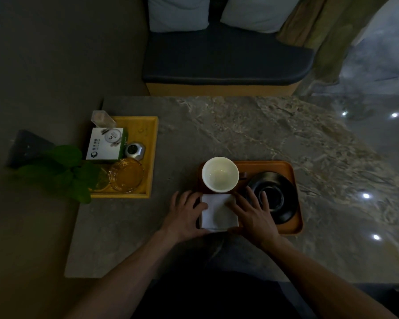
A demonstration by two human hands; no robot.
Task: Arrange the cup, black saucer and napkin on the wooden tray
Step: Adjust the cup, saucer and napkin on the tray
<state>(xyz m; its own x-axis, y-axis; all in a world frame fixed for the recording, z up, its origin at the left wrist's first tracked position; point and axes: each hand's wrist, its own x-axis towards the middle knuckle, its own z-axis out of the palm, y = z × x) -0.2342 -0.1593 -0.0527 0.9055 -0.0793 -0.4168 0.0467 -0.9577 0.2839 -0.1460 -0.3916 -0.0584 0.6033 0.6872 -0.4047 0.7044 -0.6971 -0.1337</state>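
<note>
Your left hand [184, 217] and right hand [253, 215] lie flat and unclenched on the white napkin [218, 214], pressing its side edges at the near left corner of the wooden tray [288, 171], apparently to square it. The white cup [220, 174] stands upright at the tray's far left corner, just behind the napkin. The black saucer [279, 199] fills the right side. The tray sits near the marble table's [263, 125] near edge.
</note>
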